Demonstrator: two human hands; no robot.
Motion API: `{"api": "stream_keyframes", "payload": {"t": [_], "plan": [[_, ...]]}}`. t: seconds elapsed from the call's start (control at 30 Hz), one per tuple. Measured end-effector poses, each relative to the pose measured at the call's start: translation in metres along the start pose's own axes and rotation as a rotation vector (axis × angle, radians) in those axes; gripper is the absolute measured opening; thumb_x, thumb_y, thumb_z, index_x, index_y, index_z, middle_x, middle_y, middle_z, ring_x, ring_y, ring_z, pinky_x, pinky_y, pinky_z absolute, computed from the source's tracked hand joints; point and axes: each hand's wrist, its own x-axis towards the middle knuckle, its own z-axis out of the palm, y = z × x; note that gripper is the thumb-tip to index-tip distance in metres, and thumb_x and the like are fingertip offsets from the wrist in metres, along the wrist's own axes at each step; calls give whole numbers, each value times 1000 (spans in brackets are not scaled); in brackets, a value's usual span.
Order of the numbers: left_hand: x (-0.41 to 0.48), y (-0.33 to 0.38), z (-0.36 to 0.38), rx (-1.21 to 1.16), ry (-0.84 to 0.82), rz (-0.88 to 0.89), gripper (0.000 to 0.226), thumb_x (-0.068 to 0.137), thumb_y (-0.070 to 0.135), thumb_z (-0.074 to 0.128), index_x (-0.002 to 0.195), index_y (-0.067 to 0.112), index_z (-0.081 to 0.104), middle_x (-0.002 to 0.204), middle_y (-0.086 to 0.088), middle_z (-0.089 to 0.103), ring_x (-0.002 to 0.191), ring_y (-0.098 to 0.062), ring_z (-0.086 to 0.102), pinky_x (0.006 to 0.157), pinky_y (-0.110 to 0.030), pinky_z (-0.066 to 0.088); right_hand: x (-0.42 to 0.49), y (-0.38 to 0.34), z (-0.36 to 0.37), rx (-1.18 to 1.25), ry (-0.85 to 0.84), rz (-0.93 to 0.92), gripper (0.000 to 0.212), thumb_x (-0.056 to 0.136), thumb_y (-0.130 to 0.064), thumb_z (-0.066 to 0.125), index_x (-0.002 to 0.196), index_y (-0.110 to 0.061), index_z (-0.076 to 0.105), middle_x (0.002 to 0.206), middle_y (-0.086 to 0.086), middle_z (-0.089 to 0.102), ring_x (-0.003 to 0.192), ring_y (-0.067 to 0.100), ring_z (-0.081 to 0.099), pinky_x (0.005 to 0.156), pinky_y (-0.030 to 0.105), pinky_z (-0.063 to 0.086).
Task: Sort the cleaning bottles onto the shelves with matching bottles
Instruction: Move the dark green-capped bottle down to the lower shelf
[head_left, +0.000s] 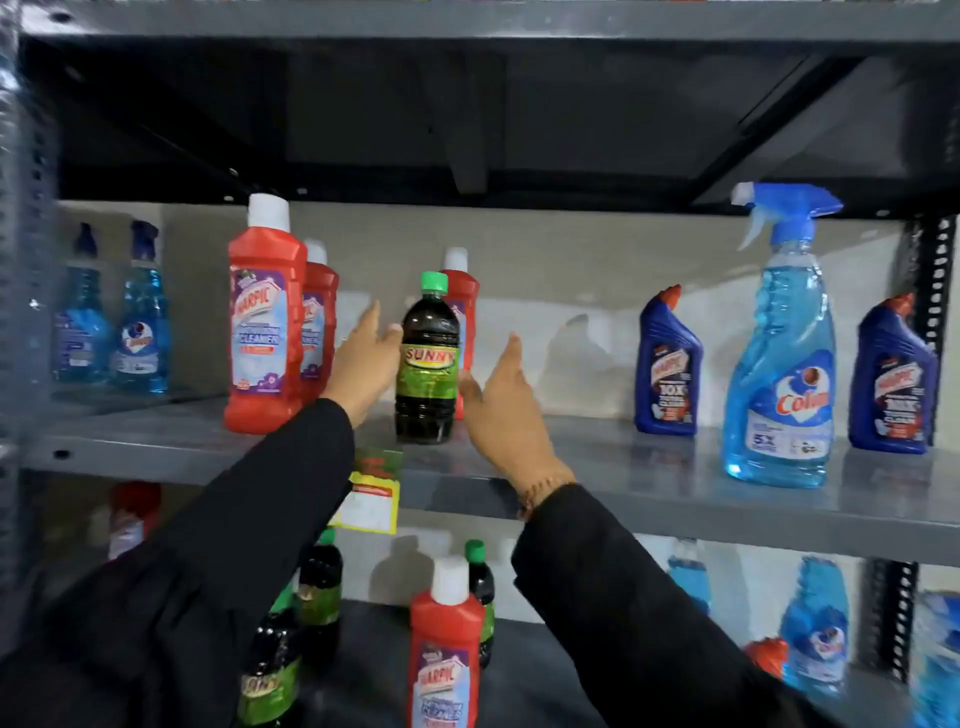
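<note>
Dark green-capped bottle (427, 364) (upright)

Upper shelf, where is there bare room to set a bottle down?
Widest bare patch: between the dark green-capped Sunny bottle and the nearer dark-blue Harpic bottle. Crowded at left around the red white-capped Harpic bottles, and among the bottles at right.

A dark bottle (427, 364) with a green cap is seen upright on the grey shelf (649, 467), flanked by the left hand (363, 358) and right hand (506, 410), both spread wide; red bottles (265, 317) are ranged just beside it
</note>
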Motion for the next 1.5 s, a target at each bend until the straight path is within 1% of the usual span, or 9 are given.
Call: {"api": "stream_keyframes", "payload": {"t": [0.23, 0.33, 0.6, 0.77, 0.97, 1.03, 1.13, 1.33, 1.5], "plan": [[-6, 3, -3, -218, -280, -149, 47, 96, 29, 44, 141, 33, 28, 121, 2, 52, 87, -10, 56, 76, -42, 51, 31, -6, 40, 11, -197, 216, 36, 94, -22, 49, 122, -1, 43, 127, 21, 55, 115, 36, 53, 91, 35, 43], [-12, 5, -5, -203, -259, -72, 48, 94, 31, 48, 139, 34, 31, 129, -3, 55, 109, -21, 56, 84, -49, 53, 21, -4, 35, 2, -59, 148, 33, 92, -23, 52, 117, -2, 48, 118, 22, 61, 106, 38, 57, 77, 32, 42], [-101, 41, 10, 41, 135, 547, 55, 90, 46, 42, 139, 24, 32, 106, 20, 58, 83, 14, 56, 72, -7, 48, -62, 22, -11, 154, 335, -300, 52, 91, -36, 50, 137, -16, 37, 120, 7, 61, 109, 19, 56, 91, 36, 50], [-171, 26, 31, 77, 254, 836, 54, 91, 40, 44, 132, 6, 37, 114, 6, 62, 80, -7, 59, 70, -2, 41, -137, 65, -32, 259, 417, -351, 56, 86, -47, 52, 135, -24, 35, 116, -13, 53, 109, 5, 53, 94, 22, 46], [-238, -39, 77, 15, 5, 569, 53, 90, 34, 44, 132, 3, 37, 64, -16, 65, 64, -5, 49, 65, 8, 30, -193, 145, -13, 212, 377, -168, 54, 85, -46, 54, 131, -20, 41, 121, -14, 51, 112, 0, 52, 96, 12, 40], [-249, -68, 97, -24, -84, 436, 55, 90, 37, 44, 135, 11, 30, 87, -29, 69, 70, 8, 56, 68, 7, 33, -200, 171, -2, 242, 301, -43, 52, 84, -32, 63, 130, -20, 43, 123, -14, 54, 112, -6, 52, 93, 4, 37], [-260, -109, 122, -104, -240, 255, 50, 93, 37, 47, 137, 35, 22, 136, 12, 43, 112, 24, 40, 92, -1, 34, -206, 209, 16, 235, 154, 123, 51, 84, -6, 64, 130, -10, 43, 119, 1, 62, 105, 6, 61, 89, 11, 47], [-280, -169, 153, -85, -443, -63, 53, 95, 25, 45, 142, 25, 22, 138, 11, 36, 132, -10, 36, 111, -39, 34, -221, 255, 40, 182, -37, 367, 51, 84, -1, 60, 130, -10, 39, 115, 6, 63, 104, 18, 61, 88, 25, 47], [-289, -193, 168, -25, -477, -172, 52, 95, 25, 45, 142, 20, 23, 141, -7, 46, 129, -21, 44, 104, -30, 35, -225, 279, 53, 123, -89, 462, 50, 84, 1, 59, 130, -6, 39, 120, 14, 63, 111, 26, 60, 85, 18, 40]]}}
